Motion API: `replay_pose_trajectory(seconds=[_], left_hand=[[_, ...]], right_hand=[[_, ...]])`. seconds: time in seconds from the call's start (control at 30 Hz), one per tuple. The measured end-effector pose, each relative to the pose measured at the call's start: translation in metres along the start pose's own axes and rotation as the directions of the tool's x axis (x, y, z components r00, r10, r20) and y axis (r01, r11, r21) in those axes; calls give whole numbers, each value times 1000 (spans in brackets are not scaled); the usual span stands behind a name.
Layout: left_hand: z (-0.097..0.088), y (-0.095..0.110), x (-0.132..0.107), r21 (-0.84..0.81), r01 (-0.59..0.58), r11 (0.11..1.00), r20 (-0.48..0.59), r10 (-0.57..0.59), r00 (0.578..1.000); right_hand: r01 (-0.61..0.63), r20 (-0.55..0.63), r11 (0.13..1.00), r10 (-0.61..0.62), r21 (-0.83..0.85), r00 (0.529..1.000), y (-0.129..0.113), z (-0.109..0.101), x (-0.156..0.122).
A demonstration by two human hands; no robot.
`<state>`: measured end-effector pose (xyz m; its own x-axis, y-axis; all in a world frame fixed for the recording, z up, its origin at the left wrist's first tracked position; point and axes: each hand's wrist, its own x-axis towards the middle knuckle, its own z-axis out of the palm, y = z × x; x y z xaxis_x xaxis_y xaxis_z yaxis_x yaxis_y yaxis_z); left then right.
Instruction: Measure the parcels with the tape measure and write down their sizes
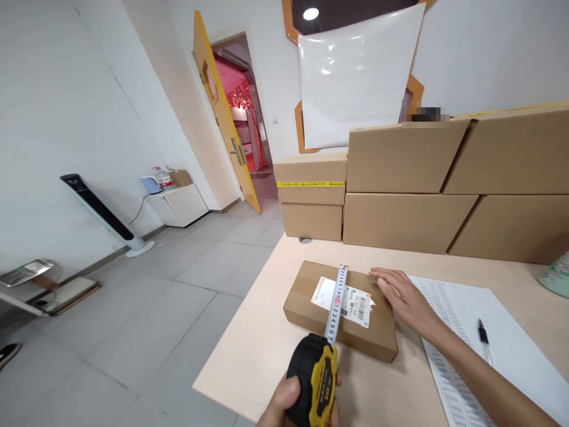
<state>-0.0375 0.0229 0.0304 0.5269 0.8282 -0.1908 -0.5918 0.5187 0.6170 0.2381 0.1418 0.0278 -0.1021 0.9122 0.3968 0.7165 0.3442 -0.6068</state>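
Note:
Low in the middle of the head view, my left hand is wrapped round a black and yellow tape measure. Its white blade is pulled out and lies across the top of a small brown cardboard box. The blade's end hook is near the box's far edge. A white shipping label with printed codes is stuck on the box, partly under the blade. My right hand rests at the box's right side, fingers stretched out and no object in them.
Printed sheets with a black pen lie right of the box on the pale table. Stacked cartons line the table's back. A green patterned object stands at the right edge. A platform scale is on the floor.

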Motion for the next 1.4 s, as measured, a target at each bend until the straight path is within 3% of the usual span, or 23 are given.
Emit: replay_pose_trajectory(seconds=[0.23, 0.37, 0.5, 0.73, 1.4], left_hand=[[2, -2, 9, -2, 34, 999, 57, -34, 998], [-6, -6, 11, -43, 28, 999, 44, -26, 999], [-12, -8, 13, -5, 113, 994, 65, -113, 992], [-12, -11, 16, 64, 31, 997, 64, -35, 997], [-11, -17, 13, 40, 25, 999, 9, -25, 1000]], right_hand=[[98, 140, 995, -99, 11, 985, 1, 22, 37], [110, 218, 994, -114, 27, 969, 1, 31, 44], [118, 277, 992, -99, -54, 956, -1, 37, 43], [90, 270, 988, -54, -122, 961, -8, 37, 40], [84, 249, 994, -64, -70, 966, -8, 37, 39]])
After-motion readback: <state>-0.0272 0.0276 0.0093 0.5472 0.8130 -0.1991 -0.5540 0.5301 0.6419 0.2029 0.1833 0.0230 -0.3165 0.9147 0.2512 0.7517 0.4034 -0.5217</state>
